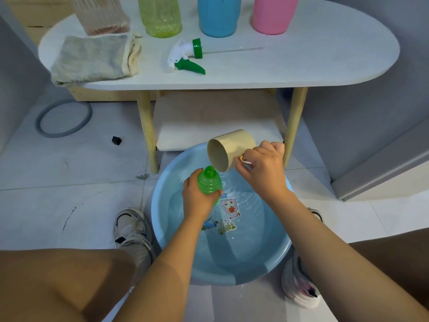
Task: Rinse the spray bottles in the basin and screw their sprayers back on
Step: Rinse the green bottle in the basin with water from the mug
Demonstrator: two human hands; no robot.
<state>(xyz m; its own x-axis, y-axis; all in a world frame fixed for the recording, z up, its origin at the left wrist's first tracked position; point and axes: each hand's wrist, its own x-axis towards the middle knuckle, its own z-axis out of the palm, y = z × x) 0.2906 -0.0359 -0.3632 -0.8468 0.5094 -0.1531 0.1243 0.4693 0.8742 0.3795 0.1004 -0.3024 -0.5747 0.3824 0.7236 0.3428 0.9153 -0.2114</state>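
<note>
Bottle [209, 181], green, sprayer off: held over the basin [162, 194] by the left hand [197, 198], fingers wrapped round its ribbed shoulder. Long axis close to upright, with the open neck tipped slightly toward 1 o'clock. Cup [228, 149], beige: gripped by its handle in the right hand [264, 168], fingers curled closed round it; tilted on its side, mouth facing 7 o'clock, lower lip just above and beside the bottle neck. Key relation: cup lip lies at 1 o'clock from the neck, nearly touching, so water falls into the opening only while lip and neck stay lined up; judged to be the filling stage of the rinse. A thin stream seems to run at the lip, though it is too faint to be sure. Basin: blue, on the floor between the feet, holding water, cartoon print on its bottom. Sprayer [188, 56], green and white, with long dip tube: lying on the table [301, 66] at 12 o'clock, well apart from both hands, tube pointing to 3 o'clock. Right hand is the nearer to it. Behind it stand three more bottles, yellow-green [160, 17], blue [218, 17] and pink [274, 15], tops out of view. Cloth [92, 59]: folded, at the table's 9 o'clock end.
</note>
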